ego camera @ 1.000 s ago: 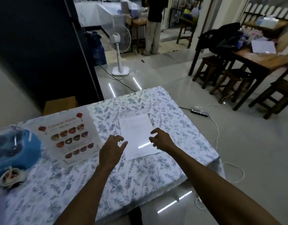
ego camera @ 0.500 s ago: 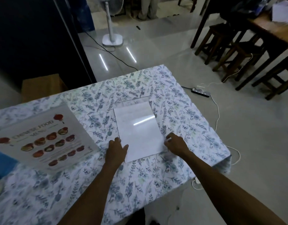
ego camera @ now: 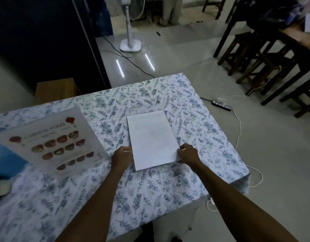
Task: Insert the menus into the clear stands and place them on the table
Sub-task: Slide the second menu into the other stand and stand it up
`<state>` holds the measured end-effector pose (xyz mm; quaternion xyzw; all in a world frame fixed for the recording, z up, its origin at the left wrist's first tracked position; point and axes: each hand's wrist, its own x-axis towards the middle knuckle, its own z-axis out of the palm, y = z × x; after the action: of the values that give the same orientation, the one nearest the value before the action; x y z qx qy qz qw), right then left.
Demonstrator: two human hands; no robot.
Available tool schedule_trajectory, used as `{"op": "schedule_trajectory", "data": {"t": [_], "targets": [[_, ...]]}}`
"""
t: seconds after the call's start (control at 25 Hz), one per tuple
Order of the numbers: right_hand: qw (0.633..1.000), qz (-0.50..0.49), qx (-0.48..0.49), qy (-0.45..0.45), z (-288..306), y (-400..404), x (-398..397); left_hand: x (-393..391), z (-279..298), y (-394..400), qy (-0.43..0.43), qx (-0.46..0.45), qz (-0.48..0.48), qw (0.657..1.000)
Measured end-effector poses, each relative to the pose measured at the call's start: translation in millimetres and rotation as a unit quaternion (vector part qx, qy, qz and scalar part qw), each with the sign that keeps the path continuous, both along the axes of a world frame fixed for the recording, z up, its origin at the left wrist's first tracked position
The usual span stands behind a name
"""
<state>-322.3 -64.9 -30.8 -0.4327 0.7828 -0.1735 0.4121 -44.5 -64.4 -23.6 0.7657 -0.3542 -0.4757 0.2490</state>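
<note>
On the floral-clothed table (ego camera: 168, 189), the blank white sheet (ego camera: 153, 140) lies flat at centre, the left hand (ego camera: 122, 157) pinching its nine o'clock edge, the right hand (ego camera: 188, 153) gripping its three o'clock edge, and the printed menu (ego camera: 51, 138) resting toward nine o'clock.

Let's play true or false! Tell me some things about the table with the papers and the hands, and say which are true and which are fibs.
1. Both hands touch the white sheet: the left hand at its left edge, the right hand at its right edge. True.
2. The colourful food menu lies right of the white sheet. False: it lies left of it.
3. The tablecloth has a leafy pattern. True.
4. The white sheet stands upright. False: it lies flat.
5. A fan stand is on the floor beyond the table. True.
</note>
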Motion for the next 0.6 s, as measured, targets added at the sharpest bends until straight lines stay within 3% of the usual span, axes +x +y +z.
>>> {"op": "schedule_trajectory", "data": {"t": [0.36, 0.6], "targets": [[0.989, 0.020, -0.088, -0.116, 71, 56, -29, -24, 56, 77, 0.140, -0.084, 0.066, 0.984], [0.970, 0.056, -0.152, -0.183, 130, 90, -40, -24, 103, 115, 0.142, -0.166, 0.070, 0.973]]}}
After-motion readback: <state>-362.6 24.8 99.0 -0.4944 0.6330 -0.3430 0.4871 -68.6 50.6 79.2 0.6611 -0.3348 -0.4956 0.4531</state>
